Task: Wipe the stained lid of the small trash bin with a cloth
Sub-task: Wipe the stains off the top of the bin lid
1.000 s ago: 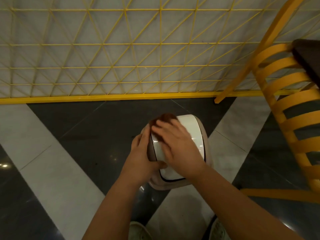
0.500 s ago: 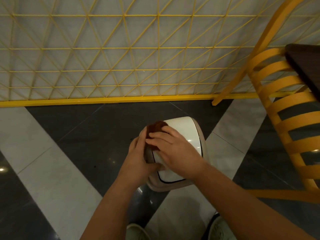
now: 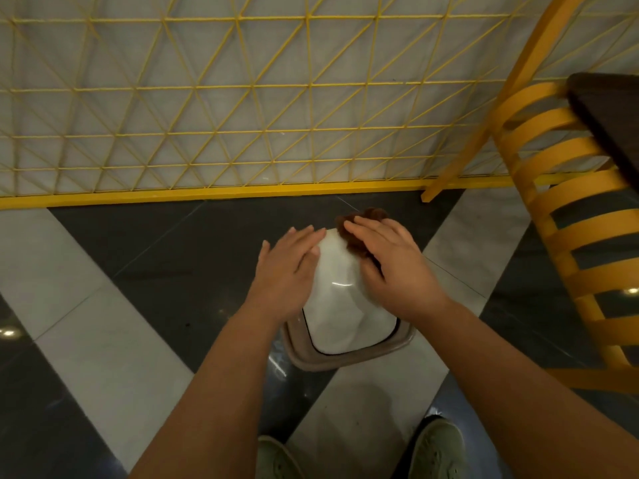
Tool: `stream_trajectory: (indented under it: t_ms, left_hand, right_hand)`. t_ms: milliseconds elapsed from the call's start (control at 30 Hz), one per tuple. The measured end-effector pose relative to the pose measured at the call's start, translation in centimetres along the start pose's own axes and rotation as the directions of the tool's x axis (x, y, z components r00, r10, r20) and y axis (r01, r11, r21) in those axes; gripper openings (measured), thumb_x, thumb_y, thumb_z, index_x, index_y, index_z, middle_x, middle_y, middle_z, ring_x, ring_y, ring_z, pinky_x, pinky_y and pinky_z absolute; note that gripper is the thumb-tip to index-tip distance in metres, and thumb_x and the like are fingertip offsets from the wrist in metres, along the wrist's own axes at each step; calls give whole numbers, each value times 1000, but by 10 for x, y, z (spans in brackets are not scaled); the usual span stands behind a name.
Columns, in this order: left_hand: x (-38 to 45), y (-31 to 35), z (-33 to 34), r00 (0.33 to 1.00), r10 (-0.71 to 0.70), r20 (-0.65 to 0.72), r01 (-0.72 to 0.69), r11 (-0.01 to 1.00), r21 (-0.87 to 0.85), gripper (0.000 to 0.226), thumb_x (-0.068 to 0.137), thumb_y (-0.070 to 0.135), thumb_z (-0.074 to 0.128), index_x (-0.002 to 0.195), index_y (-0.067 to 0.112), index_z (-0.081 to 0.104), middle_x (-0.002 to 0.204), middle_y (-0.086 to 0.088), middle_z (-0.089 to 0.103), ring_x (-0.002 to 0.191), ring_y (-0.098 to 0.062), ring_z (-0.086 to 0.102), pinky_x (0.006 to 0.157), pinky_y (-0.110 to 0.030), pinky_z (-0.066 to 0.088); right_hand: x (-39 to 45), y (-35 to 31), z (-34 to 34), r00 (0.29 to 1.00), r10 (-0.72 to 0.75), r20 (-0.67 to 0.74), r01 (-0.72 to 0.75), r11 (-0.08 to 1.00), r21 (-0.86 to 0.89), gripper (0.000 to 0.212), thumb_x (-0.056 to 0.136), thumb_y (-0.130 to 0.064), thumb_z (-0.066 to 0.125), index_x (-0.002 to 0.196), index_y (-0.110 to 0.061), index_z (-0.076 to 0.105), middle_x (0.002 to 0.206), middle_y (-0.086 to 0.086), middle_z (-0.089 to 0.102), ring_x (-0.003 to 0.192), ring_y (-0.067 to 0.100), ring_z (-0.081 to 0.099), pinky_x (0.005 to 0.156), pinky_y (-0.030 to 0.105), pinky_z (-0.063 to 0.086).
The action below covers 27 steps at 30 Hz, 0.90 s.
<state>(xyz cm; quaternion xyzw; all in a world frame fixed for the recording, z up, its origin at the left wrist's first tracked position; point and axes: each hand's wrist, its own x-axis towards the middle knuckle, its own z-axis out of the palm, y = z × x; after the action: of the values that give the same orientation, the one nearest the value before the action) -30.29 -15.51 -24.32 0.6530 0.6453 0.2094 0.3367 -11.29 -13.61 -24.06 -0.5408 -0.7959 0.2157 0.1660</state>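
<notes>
A small trash bin with a glossy white lid and a beige rim stands on the floor just in front of me. A dark brown cloth lies on the far right part of the lid. My right hand presses flat on the cloth with fingers extended. My left hand rests with straight fingers against the lid's left side. Much of the cloth is hidden under my right hand.
A yellow wire-mesh fence on a yellow base rail runs across behind the bin. A yellow slatted chair with a dark table edge stands at the right. The floor has dark and white tiles; my shoes show below.
My right hand has slid the cloth from the lid's left edge to its far right part. My left hand has loosened from gripping the bin's side to flat fingers. The view came closer.
</notes>
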Motion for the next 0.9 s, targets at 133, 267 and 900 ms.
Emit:
stream_trajectory:
  t_ms: [133,267,900]
  left_hand:
    - [6,-12,12,996,7,-87,-22,984,-178,36,103,22,36,135,26,52,144,6,45,139,-10,27,117,-31,14]
    - [13,-18,17,994,84,-76,-98,971,-218,40,96,26,33,127,21,59,133,4,53,130,-12,39,113,-24,21]
    - [15,-28,23,984,131,-124,-146,981,-127,42,96,29,31,128,22,58,133,1,56,129,-12,39,109,-22,19]
  right_hand:
    - [-13,-4,10,994,-86,-68,87,996,4,45,89,-14,49,133,-20,52,139,0,51,133,25,37,115,41,23]
    - [-41,-19,25,943,-320,-89,306,941,-143,44,74,-13,69,119,-14,64,126,6,62,118,31,53,104,44,37]
    - [-122,12,27,976,-203,84,216,956,-196,38,69,-18,69,106,-26,71,110,-7,68,106,16,59,94,29,45]
